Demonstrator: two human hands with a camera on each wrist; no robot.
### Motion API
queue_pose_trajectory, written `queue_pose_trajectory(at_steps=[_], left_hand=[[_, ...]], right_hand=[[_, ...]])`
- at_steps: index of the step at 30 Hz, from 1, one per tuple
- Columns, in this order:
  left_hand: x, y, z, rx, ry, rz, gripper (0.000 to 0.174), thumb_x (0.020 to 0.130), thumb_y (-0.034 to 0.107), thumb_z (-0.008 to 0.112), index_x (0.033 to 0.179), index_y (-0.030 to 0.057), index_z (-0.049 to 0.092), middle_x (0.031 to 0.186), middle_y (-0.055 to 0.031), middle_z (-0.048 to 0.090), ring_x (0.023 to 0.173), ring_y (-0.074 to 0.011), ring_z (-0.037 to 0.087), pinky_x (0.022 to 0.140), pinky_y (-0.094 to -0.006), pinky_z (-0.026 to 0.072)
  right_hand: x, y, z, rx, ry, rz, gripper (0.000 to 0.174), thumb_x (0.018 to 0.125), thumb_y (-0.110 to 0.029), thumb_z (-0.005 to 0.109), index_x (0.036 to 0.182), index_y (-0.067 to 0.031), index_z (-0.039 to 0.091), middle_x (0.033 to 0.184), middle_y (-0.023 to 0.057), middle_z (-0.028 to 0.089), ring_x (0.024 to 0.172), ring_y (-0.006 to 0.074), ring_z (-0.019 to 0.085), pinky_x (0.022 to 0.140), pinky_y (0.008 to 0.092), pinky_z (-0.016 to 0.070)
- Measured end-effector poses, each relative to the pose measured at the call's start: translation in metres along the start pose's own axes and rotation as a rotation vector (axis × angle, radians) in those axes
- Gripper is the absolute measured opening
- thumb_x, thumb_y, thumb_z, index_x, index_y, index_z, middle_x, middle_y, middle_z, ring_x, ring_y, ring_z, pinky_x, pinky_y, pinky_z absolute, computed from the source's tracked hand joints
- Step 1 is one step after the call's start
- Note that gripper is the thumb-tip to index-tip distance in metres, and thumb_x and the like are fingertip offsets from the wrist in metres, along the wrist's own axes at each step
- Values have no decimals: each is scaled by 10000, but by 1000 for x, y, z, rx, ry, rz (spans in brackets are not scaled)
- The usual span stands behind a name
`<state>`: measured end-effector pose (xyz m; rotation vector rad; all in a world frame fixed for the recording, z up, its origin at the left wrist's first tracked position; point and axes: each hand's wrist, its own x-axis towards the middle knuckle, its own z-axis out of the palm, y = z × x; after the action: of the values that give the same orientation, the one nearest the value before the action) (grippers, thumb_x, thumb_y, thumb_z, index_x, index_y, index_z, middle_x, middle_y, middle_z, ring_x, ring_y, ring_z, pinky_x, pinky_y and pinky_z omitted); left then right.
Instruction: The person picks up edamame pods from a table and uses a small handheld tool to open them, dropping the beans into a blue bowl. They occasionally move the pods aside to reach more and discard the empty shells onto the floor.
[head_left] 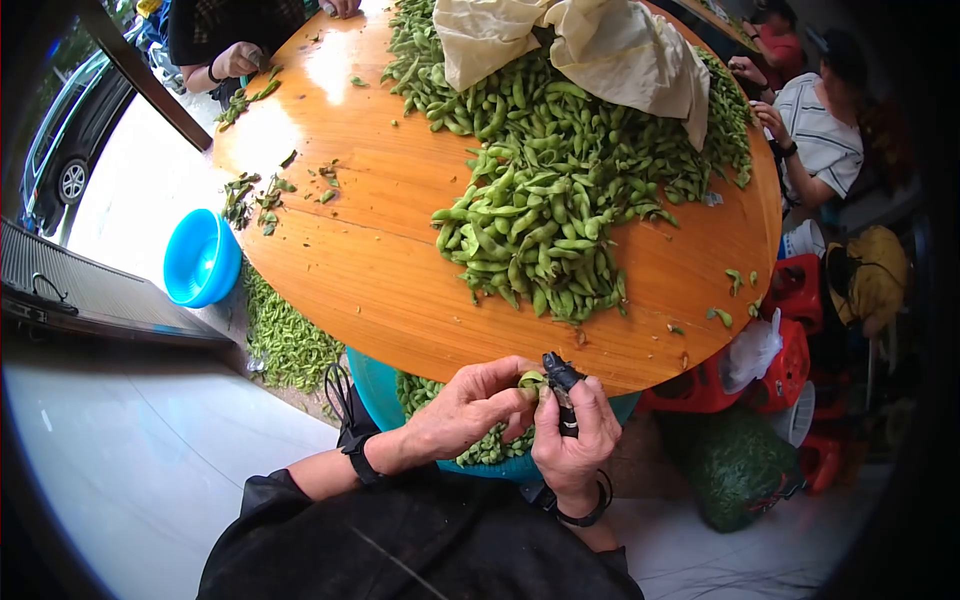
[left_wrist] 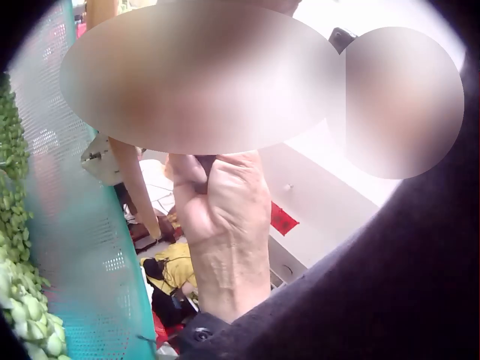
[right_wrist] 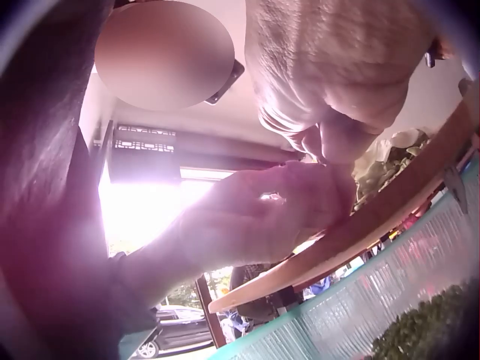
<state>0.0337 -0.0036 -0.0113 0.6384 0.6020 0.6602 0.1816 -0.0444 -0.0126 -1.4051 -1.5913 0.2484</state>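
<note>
In the head view, my left hand [head_left: 465,412] pinches a green pod [head_left: 531,380] between thumb and fingers, just off the near table edge. Against it, my right hand [head_left: 578,446] has curled fingers, its thumb tip at the same pod. A black piece [head_left: 561,373] covers or lies along a right fingertip; which of these, I cannot tell. The right wrist view has the left hand [right_wrist: 262,217] meeting the right hand [right_wrist: 337,75], the pod hidden. The right hand [left_wrist: 225,217] also shows in the left wrist view.
A heap of pods [head_left: 545,200] lies on the round wooden table [head_left: 370,250], partly under a pale cloth [head_left: 625,65]. Below my hands is a teal basket [head_left: 372,392] with pods. A blue bowl [head_left: 203,258] stands left, red stools [head_left: 700,388] right. Other people sit across the table.
</note>
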Motion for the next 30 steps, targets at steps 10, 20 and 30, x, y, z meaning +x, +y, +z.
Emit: queue_pose_trajectory(at_steps=[10,20,30], left_hand=[[2,-14,-5,-82,-19,59,290,947,12,428,1201,7,568,765,15,528,649,-65,452,599,-215,401],[-2,-5,-9,98,-103,64,253,1050,223,499,1177,14,567,775,2,541,676,-78,480,615,-227,413],[3,25,-5,1135,-212,286,203,929,87,634,1114,4,624,1016,-110,689,877,-280,692,698,-355,540]], right_hand=[[-1,4,2,23,-1,21,224,824,38,652,1048,43,658,902,148,693,765,285,688,701,348,546],[-7,11,-12,110,56,158,207,806,13,700,1003,45,646,860,148,665,707,277,658,636,340,526],[3,37,-158,61,-401,459,85,728,43,652,812,57,651,635,100,549,541,153,521,519,299,399]])
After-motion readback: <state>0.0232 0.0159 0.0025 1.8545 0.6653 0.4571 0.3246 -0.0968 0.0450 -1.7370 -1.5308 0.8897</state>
